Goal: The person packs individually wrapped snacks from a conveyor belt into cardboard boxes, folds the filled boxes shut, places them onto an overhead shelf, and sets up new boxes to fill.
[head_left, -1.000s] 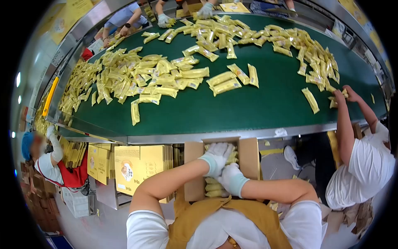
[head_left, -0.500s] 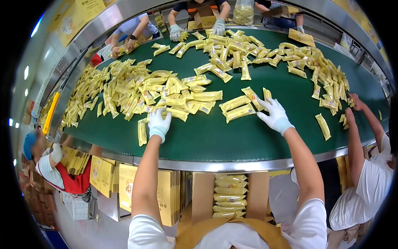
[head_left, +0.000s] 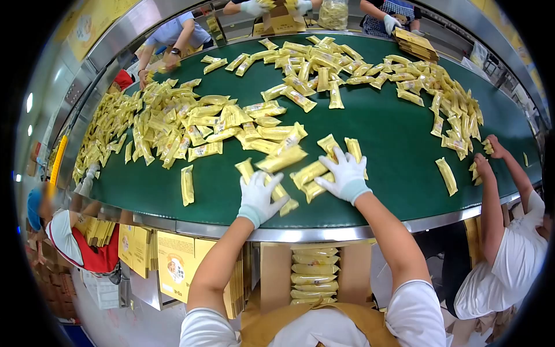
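My left hand (head_left: 258, 199), in a white glove, rests palm down on the green table near its front edge. Its spread fingers touch a yellow wrapped packet (head_left: 284, 200), and another packet (head_left: 245, 168) pokes out past the fingertips. Just beyond it, a slightly blurred packet (head_left: 282, 158) lies loose. My right hand (head_left: 347, 178), gloved too, has its fingers fanned over a small group of packets, touching one packet (head_left: 310, 173); a further packet (head_left: 353, 149) stands out beyond its fingers. Below the edge, an open carton (head_left: 276, 280) holds a column of packets (head_left: 315, 269).
Heaped packets (head_left: 173, 118) cover the table's left; more packets (head_left: 312, 63) lie at the back and right. Co-workers' hands (head_left: 488, 150) work at the right, others across the table. Flattened cartons (head_left: 179, 266) stand below the front edge; more cartons (head_left: 416, 45) lie at the back.
My left hand has moved right and nearer, away from the heap, with packets shifting alongside it. My right hand has moved left and nearer, bringing its packets closer to the left hand.
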`<state>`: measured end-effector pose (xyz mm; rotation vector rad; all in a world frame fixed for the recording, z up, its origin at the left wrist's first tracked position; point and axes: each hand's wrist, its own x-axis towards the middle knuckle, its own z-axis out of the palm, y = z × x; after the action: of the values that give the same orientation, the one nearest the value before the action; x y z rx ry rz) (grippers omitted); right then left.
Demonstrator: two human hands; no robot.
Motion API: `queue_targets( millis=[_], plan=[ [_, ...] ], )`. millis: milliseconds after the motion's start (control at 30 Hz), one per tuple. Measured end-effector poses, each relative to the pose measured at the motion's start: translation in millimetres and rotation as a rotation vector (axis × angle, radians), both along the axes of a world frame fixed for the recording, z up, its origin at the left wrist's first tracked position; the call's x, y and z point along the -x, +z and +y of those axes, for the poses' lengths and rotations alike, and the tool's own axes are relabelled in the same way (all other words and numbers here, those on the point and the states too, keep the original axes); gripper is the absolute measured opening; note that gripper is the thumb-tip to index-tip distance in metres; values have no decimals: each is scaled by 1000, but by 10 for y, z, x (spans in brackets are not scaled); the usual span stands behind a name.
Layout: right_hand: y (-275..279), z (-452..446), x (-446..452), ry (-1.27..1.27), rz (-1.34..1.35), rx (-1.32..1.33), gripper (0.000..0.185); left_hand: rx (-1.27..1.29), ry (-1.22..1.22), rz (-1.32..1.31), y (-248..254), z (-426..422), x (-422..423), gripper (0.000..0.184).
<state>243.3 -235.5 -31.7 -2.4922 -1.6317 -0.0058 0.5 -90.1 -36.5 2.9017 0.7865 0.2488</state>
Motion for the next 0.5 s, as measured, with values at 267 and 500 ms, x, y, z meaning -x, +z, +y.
queue_targets(
  millis=[267, 500],
  plan=[
    [-54, -917, -145, -33, 85, -292, 49, 29, 275, -331, -145, 23, 291, 52],
    [-171, -878, -616, -646, 282, -126, 59, 245, 549, -35, 95, 368, 151, 58]
  ],
)
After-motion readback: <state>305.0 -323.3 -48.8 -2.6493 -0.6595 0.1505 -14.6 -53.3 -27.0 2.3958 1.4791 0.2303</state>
